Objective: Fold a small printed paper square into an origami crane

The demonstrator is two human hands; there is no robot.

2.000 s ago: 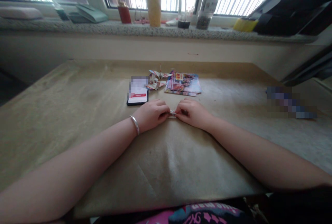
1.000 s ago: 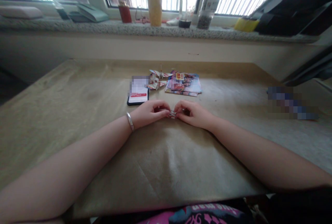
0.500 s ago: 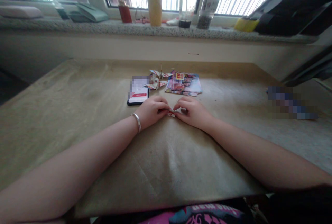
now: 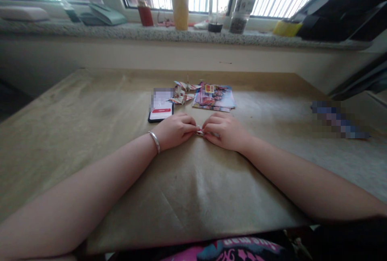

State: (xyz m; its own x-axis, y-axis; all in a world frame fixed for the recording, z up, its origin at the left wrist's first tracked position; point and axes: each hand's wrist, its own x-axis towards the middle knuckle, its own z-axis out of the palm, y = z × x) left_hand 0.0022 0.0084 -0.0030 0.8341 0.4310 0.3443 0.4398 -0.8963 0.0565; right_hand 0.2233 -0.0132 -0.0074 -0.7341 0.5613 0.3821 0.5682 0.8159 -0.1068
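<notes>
A small piece of folded paper [image 4: 200,131], white with red print, is pinched between my two hands just above or on the table. My left hand [image 4: 178,130], with a silver bangle on the wrist, holds its left side between thumb and fingers. On the right side, my right hand [image 4: 223,130] grips it with closed fingertips. Most of the paper is hidden by the fingers. Folded paper cranes [image 4: 183,99] lie just beyond my hands, beside a stack of colourful printed sheets [image 4: 214,96].
A phone [image 4: 161,111] with a lit screen lies left of the cranes. At the table's right is a blurred-out flat item [image 4: 340,120]. Bottles, a red container [image 4: 145,14] and a yellow object [image 4: 287,28] stand along the stone windowsill [image 4: 121,31] behind the table [image 4: 181,196].
My left hand has shifted slightly, its wrist a little further left. The fingers of both hands have closed in tighter, so less of the folded paper shows.
</notes>
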